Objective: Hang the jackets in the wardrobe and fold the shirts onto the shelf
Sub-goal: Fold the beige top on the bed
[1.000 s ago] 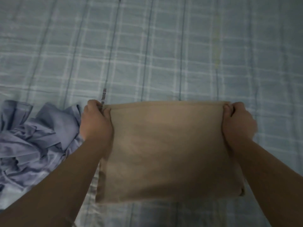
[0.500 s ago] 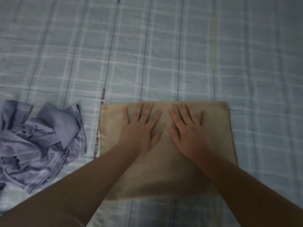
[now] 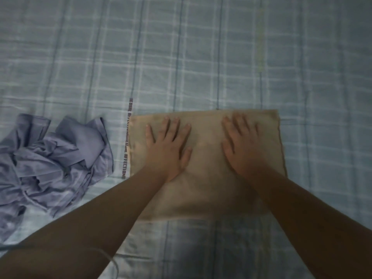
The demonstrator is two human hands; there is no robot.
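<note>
Head view, folding stage. A beige shirt (image 3: 205,188), folded into a flat, roughly square packet, lies on the bed (image 3: 181,57), whose sheet carries a pale blue-green check. The left hand (image 3: 169,147) and the right hand (image 3: 241,146) rest palm-down on the far half of the packet, apart from each other, with fingers (image 3: 173,127) straight and spread; neither hand grips anything. The step in hand appears to be pressing the fold flat. A crumpled lavender garment (image 3: 54,162) lies on the bed to the left, near the packet but not touching it; whether it is a shirt or a jacket cannot be told. A printed band of lettering (image 3: 126,150) runs along the packet's left edge. The next move probably calls for sliding both hands beneath the packet and lifting it level, so that the layers do not slip apart on the way to the shelf, which is out of view.
</note>
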